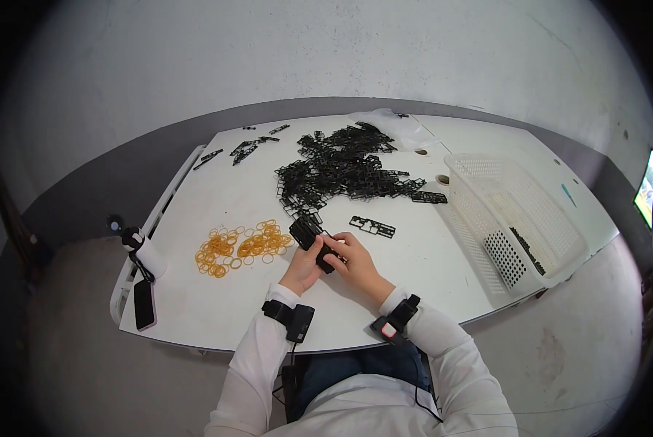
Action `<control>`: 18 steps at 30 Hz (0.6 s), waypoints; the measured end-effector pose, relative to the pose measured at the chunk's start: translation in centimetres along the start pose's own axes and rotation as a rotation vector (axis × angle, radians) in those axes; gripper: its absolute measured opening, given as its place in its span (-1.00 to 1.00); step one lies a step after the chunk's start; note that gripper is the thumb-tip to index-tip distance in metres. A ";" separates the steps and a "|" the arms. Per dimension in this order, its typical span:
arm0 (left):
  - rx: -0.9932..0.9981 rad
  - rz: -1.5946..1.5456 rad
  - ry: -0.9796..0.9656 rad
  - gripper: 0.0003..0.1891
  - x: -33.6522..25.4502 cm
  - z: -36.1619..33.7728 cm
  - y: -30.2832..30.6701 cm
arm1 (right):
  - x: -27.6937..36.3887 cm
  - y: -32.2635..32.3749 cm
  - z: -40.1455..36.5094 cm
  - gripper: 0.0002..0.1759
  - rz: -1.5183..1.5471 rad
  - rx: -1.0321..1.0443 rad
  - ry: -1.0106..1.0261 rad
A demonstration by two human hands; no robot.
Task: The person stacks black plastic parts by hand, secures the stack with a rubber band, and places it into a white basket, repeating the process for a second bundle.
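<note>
Near the front middle of the table, both my hands are closed round a stack of black plastic frames. My left hand grips its near left side, thumb on top. On the right side, my right hand holds the same stack with its fingers over it. The lower end of the stack is partly hidden by my fingers. A large heap of loose black frames lies just beyond. One single black frame rests flat to the right of my hands. Left of them lie many yellow rubber bands.
A white plastic basket stands on the right with a row of black pieces inside. Several black frames lie at the far left. A white bottle and a phone sit by the left edge. A clear plastic bag is behind the heap.
</note>
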State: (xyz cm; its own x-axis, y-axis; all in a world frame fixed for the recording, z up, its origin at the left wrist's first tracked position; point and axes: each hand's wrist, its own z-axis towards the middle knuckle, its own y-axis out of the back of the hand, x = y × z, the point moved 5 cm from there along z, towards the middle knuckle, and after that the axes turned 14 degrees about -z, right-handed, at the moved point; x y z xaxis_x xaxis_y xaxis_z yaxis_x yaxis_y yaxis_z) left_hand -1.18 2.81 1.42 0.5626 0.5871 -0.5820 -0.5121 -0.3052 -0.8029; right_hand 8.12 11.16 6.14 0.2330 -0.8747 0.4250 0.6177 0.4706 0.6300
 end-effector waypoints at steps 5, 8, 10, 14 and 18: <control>-0.026 -0.047 0.011 -0.61 -0.1 0.0 -0.1 | 0.0 -0.1 0.1 -0.55 -0.012 -0.027 -0.026; -0.030 -0.068 0.020 -0.61 0.0 0.0 -0.3 | 0.2 0.2 0.2 -0.55 -0.005 -0.035 -0.030; -0.031 -0.064 0.025 -0.61 0.0 -0.1 -0.3 | 0.3 0.2 0.2 -0.54 -0.035 -0.008 -0.018; 0.020 -0.037 0.031 -0.61 0.1 0.3 0.3 | 0.5 0.0 0.1 -0.53 -0.134 0.022 0.047; 0.009 -0.029 0.052 -0.63 0.3 0.3 0.7 | 0.9 0.0 0.0 -0.50 -0.193 0.006 0.120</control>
State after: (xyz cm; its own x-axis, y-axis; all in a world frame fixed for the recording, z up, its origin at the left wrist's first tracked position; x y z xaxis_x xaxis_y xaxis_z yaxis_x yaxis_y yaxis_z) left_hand -1.55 2.96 0.72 0.6102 0.5563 -0.5642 -0.5006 -0.2813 -0.8187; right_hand 8.34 10.34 6.57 0.1988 -0.9560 0.2157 0.6549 0.2933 0.6964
